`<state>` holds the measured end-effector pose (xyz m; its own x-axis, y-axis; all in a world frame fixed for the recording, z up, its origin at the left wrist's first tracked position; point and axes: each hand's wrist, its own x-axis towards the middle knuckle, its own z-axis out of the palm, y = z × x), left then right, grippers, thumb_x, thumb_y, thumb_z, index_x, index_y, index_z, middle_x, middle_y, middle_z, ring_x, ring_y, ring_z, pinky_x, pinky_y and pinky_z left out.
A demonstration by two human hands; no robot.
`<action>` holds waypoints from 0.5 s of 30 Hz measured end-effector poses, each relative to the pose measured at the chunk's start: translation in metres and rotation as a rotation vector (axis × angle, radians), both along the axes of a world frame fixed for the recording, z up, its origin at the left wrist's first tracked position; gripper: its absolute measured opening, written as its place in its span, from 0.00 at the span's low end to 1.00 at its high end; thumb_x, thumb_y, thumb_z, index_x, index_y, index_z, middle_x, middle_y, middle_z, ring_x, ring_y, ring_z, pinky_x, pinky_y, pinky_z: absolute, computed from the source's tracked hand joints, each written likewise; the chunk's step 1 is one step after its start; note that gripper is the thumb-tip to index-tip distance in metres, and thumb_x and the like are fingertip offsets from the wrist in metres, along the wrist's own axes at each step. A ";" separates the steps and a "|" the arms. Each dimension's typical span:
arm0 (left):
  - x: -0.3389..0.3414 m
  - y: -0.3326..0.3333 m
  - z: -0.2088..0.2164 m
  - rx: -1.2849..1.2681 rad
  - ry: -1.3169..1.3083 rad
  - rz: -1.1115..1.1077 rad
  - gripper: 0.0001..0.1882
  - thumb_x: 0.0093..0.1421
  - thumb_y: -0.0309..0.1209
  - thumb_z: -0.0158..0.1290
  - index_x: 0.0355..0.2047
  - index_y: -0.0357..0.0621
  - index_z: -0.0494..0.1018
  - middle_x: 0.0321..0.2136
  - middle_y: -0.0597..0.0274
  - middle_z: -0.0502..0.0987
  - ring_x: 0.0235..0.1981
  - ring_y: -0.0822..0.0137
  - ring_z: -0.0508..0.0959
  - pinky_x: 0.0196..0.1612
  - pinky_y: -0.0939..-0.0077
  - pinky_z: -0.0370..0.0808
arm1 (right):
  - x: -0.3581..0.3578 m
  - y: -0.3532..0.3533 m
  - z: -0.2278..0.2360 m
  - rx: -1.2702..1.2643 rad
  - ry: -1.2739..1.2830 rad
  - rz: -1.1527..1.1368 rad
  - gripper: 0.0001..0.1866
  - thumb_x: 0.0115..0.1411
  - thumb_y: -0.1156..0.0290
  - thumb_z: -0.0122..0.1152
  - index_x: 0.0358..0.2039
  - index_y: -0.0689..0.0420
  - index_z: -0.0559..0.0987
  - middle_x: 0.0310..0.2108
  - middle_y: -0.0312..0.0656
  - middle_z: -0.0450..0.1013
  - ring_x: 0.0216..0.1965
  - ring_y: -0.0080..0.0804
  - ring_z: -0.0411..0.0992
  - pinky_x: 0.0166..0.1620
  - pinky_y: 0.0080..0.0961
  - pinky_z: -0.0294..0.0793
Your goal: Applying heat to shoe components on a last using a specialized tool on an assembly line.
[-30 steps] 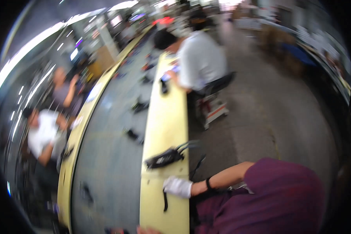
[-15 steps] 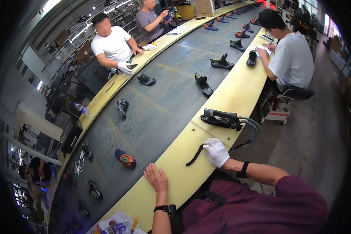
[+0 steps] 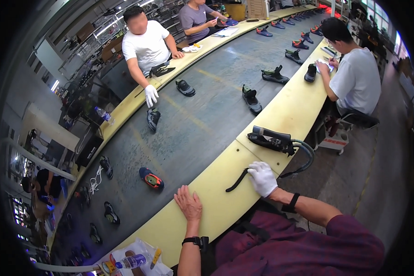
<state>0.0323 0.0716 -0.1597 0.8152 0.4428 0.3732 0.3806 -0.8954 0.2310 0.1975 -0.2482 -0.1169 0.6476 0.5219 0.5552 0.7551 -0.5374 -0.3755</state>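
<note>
Black and slim, the strip lies in a gentle curve on the pale yellow bench, in front of you and between your hands. It looks dark and plain along its length, with its free end angled toward your left. Your right hand, in a white glove, meets the other end with bent fingers; whether they grip it, I cannot tell. Your bare left hand rests palm down, fingers spread, apart from the strip.
</note>
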 end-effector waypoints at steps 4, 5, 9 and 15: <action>0.007 -0.001 0.000 -0.002 -0.018 -0.032 0.28 0.69 0.37 0.54 0.65 0.36 0.68 0.65 0.44 0.72 0.71 0.46 0.66 0.77 0.41 0.52 | 0.001 -0.002 -0.005 -0.026 -0.007 -0.011 0.16 0.53 0.74 0.70 0.44 0.57 0.80 0.51 0.46 0.78 0.57 0.50 0.75 0.63 0.48 0.73; 0.002 0.000 0.001 -0.007 -0.010 -0.012 0.28 0.68 0.36 0.55 0.65 0.36 0.68 0.65 0.44 0.72 0.71 0.46 0.66 0.78 0.41 0.52 | 0.001 -0.003 -0.007 -0.039 -0.001 -0.003 0.16 0.54 0.74 0.69 0.44 0.57 0.80 0.50 0.46 0.78 0.57 0.50 0.75 0.63 0.48 0.73; -0.003 0.003 -0.003 -0.002 -0.007 0.015 0.28 0.67 0.36 0.56 0.65 0.36 0.68 0.65 0.45 0.72 0.71 0.46 0.66 0.78 0.40 0.53 | -0.002 0.001 -0.001 -0.015 -0.005 0.008 0.13 0.57 0.74 0.67 0.44 0.56 0.79 0.50 0.45 0.77 0.57 0.50 0.75 0.63 0.48 0.72; 0.000 0.000 -0.001 -0.019 0.003 0.002 0.28 0.68 0.36 0.55 0.64 0.35 0.68 0.64 0.46 0.72 0.71 0.46 0.66 0.78 0.41 0.52 | -0.001 -0.001 -0.003 -0.019 -0.012 -0.015 0.13 0.57 0.75 0.66 0.44 0.57 0.79 0.50 0.45 0.77 0.56 0.50 0.75 0.62 0.48 0.73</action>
<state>0.0326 0.0721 -0.1607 0.8153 0.4516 0.3624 0.3832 -0.8901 0.2469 0.1964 -0.2494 -0.1199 0.6485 0.5227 0.5535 0.7515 -0.5555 -0.3559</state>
